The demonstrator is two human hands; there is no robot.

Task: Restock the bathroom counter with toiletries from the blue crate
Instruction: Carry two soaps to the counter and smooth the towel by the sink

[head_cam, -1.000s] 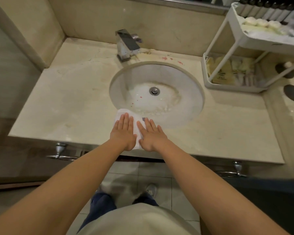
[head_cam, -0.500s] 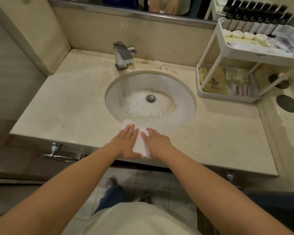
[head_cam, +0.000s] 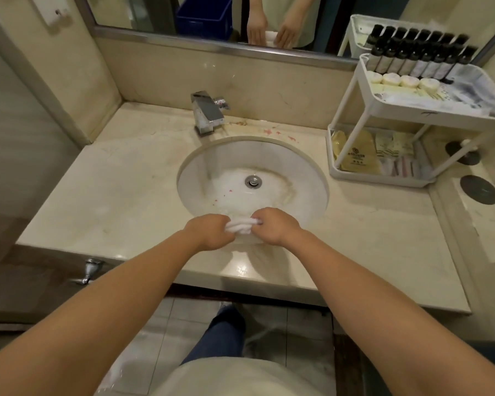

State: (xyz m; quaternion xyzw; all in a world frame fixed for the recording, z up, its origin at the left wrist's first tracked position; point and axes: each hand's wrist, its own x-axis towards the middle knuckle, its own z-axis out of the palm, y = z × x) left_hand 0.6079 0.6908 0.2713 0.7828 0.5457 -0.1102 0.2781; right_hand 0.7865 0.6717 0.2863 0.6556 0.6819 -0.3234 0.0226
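Observation:
A small white towel (head_cam: 242, 224) is bunched up at the near rim of the round sink (head_cam: 306, 178), on the beige marble counter (head_cam: 120, 201). My left hand (head_cam: 212, 231) grips its left end and my right hand (head_cam: 275, 228) grips its right end, fingers curled round the cloth. A white two-tier rack (head_cam: 383, 110) stands at the back right; its top tray carries a row of small dark bottles (head_cam: 417, 57) and round white soaps (head_cam: 400, 80), its lower tray holds packets (head_cam: 355, 155). The blue crate (head_cam: 205, 17) shows only as a reflection in the mirror.
A chrome faucet (head_cam: 207, 112) stands behind the sink, with pink stains on the counter beside it. Two dark round discs (head_cam: 479, 190) lie on the side ledge at right. A towel bar bracket (head_cam: 90, 270) juts out below the counter's front edge.
Both hands lay flat on the spread towel before; now their fingers have curled and gathered it into a bunch. The view has tilted up, showing the mirror and crate reflection.

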